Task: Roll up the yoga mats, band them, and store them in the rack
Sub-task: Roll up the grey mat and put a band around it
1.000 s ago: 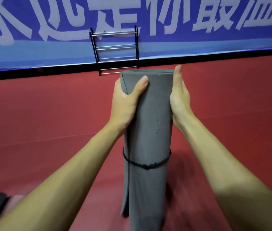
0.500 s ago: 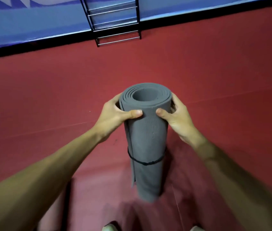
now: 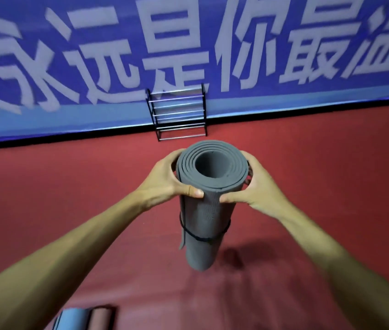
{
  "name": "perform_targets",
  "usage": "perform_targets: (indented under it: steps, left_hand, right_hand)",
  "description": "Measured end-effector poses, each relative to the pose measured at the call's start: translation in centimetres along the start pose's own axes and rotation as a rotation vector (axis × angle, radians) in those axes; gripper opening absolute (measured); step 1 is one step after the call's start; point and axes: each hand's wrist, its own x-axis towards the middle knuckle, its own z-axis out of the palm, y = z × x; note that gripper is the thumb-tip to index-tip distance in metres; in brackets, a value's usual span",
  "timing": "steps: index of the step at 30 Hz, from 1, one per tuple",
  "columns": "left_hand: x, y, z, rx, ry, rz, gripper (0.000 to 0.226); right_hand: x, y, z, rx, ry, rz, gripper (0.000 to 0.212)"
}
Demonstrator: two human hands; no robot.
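A rolled grey yoga mat (image 3: 201,225) stands upright in the middle of the view, its open spiral end facing me. A black band (image 3: 203,238) circles it about halfway down. My left hand (image 3: 169,179) grips the roll's top from the left, thumb across the front. My right hand (image 3: 255,184) grips it from the right, thumb meeting the front as well. A black and chrome rack (image 3: 179,113) with several horizontal bars stands against the far wall, straight beyond the mat.
Red floor (image 3: 69,198) spreads all around. A blue banner (image 3: 212,55) with large white characters covers the far wall. Two more rolled mats, one blue (image 3: 74,319) and one reddish (image 3: 100,319), lie at the bottom left edge.
The view has tilted up, bringing the banner and whole rack back into sight. The mat stays upright in both hands, now nearer the rack. Two rolled mats appear at the bottom left.
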Motion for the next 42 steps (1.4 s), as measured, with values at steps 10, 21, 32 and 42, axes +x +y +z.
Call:
perform_targets:
  steps: [10, 21, 32, 42]
  left_hand:
    - [2.3, 6.6, -4.8, -0.061, 0.149, 0.049, 0.088]
    - [14.7, -2.8, -16.3, -0.199, 0.200, -0.050, 0.067]
    - [33.0, -5.8, -28.0, -0.057, 0.123, -0.022, 0.064]
    - [53.9, -7.4, -34.2, 0.034, 0.255, -0.054, 0.072]
  right_hand:
    - [8.0, -11.4, -2.5, -0.119, -0.237, -0.247, 0.083]
    - [26.0, -7.7, 6.2, -0.076, -0.076, -0.087, 0.081]
    - [46.2, -5.1, 8.4, 0.084, 0.008, -0.050, 0.075]
    - [69.9, 0.0, 5.8, 0.278, -0.039, -0.013, 0.096]
